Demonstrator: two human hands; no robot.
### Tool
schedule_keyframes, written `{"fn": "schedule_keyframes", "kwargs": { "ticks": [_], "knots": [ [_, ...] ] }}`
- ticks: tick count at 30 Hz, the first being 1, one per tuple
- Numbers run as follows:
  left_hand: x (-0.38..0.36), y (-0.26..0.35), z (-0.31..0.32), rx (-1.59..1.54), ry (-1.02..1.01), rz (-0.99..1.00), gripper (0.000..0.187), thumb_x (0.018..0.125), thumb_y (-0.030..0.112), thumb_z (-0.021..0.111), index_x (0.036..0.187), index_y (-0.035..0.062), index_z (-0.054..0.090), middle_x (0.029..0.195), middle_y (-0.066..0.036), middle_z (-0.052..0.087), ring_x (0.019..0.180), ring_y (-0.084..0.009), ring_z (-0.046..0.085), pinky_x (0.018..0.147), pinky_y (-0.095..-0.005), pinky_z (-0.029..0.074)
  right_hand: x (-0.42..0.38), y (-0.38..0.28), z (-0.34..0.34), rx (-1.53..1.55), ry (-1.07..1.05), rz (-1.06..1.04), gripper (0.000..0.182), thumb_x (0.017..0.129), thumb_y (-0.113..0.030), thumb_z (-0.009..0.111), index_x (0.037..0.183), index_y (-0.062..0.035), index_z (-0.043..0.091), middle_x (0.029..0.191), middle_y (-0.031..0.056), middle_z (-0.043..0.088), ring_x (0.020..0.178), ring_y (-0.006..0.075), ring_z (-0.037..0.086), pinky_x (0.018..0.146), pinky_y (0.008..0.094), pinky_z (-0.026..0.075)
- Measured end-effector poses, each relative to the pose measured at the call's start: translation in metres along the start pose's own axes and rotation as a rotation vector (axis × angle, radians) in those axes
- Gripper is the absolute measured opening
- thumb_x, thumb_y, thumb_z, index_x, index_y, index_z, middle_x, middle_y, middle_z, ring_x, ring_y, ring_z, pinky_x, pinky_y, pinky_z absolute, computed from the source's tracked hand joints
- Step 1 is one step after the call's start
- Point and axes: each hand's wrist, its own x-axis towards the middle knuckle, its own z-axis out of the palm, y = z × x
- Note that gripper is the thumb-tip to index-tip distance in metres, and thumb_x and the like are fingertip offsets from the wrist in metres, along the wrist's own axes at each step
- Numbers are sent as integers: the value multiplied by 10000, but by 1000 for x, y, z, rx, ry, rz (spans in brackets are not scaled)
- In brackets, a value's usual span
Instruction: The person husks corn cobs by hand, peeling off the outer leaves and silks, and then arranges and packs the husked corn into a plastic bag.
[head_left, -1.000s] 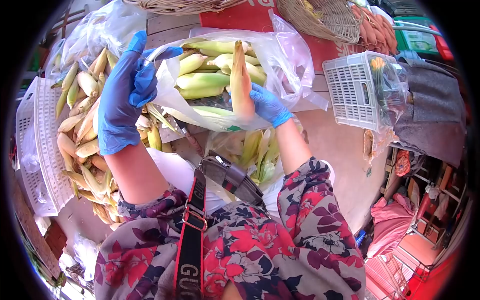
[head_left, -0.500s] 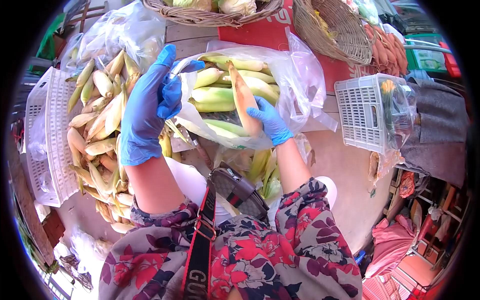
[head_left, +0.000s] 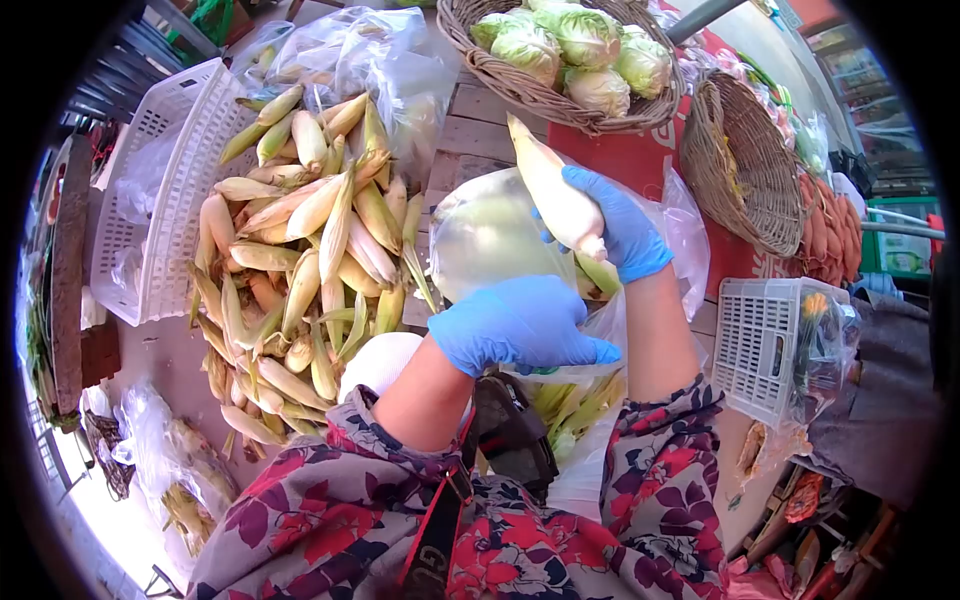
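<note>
My right hand [head_left: 622,222], in a blue glove, is wrapped round a pale corn cob in its husk [head_left: 556,190], tip pointing up and to the left. Below and to the left is my left hand [head_left: 515,325], also blue-gloved, in front of a clear plastic bag [head_left: 470,240]. Its thumb points right and its other fingers are curled out of sight, so what they hold is hidden. Green corn shows faintly through the bag, partly covered by both hands. A large heap of husked-in corn [head_left: 300,250] lies to the left.
A white crate [head_left: 165,190] borders the heap on the left. A wicker basket [head_left: 590,122] of cabbages stands at the top, with another wicker basket [head_left: 745,165] right of it. At the right is a second white crate [head_left: 760,345] with bagged vegetables.
The view has shifted left. My left hand has come down in front of the bag's lower part. My right hand has raised the cob, and the bag's opening no longer shows several cobs plainly.
</note>
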Motion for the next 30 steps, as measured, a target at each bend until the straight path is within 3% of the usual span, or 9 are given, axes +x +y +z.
{"fn": "schedule_keyframes", "kwargs": {
  "ticks": [2, 7, 11, 14, 17, 21, 24, 27, 30],
  "knots": [
    [-1, 1, 0, -14, -88, -67, 598, 799, 566, 544, 718, -20, 630, 625, -200, 573, 573, -335, 559, 587, -407, 445, 50, 2, 7, -20, -115, 141, 405, 849, -334, 600, 1106, -35, 510, 922, 122, 612, 749, 260, 630, 638, 410, 557],
    [-3, 7, -4, 5, -139, -112, 661, 805, 607, 494, 695, -33, 618, 650, -218, 585, 608, -360, 575, 610, -422, 450, 156, 48, 6, 221, 138, 93, 357, 865, -292, 600, 1134, -100, 465, 1073, 133, 563, 935, 290, 590, 675, 470, 538],
    [-3, 4, -23, -77, -28, -215, 604, 831, 566, 516, 763, -22, 638, 617, -188, 579, 546, -266, 583, 567, -371, 463, 156, 40, -2, 146, 396, 22, 482, 879, -252, 574, 1267, -34, 389, 1145, 146, 524, 966, 310, 562, 806, 446, 511],
    [-5, 1, -39, -805, 398, -284, 473, 852, 512, 554, 884, 54, 668, 495, 52, 389, 405, -43, 366, 391, -205, 297, 73, 19, -23, 160, 238, -398, 327, 924, -233, 481, 1152, -3, 531, 1002, 118, 599, 883, 240, 589, 815, 367, 484],
    [-12, -14, -67, -1266, 555, -103, 604, 963, 412, 377, 1074, -160, 535, 458, 105, 263, 321, -5, 195, 326, -176, 180, -28, 18, -27, -104, 378, -832, 234, 938, -152, 459, 1025, -19, 630, 857, 67, 628, 767, 150, 598, 743, 297, 498],
    [-22, -11, -64, -1032, 401, -164, 636, 965, 453, 339, 1129, -130, 534, 455, 105, 315, 304, -6, 216, 314, -173, 177, -57, 99, -35, -462, 274, -320, 258, 920, -198, 500, 1028, -9, 637, 840, 67, 638, 749, 115, 598, 710, 250, 488],
    [-28, 5, -58, -798, 199, -419, 584, 877, 523, 487, 1107, -3, 591, 518, 32, 455, 326, -34, 349, 312, -173, 273, -22, 174, -44, -1127, 286, -87, 454, 860, -361, 557, 1146, -8, 572, 1100, 181, 593, 1039, 305, 559, 905, 333, 426],
    [-35, -6, -50, -671, 117, -490, 598, 819, 555, 579, 1036, -2, 609, 561, -14, 524, 400, -79, 500, 373, -211, 389, -3, 214, -24, -1521, 451, 103, 802, 694, -491, 684, 1317, -65, 413, 1183, 163, 502, 1081, 332, 471, 898, 464, 389],
    [-38, -17, -39, -541, 132, -628, 569, 804, 562, 594, 921, 6, 619, 566, -18, 531, 437, -100, 545, 377, -214, 396, -7, 226, -16, -1627, 512, 31, 892, 558, -550, 750, 1267, -98, 451, 1146, 116, 496, 1049, 293, 462, 841, 445, 400]
  ]
}}
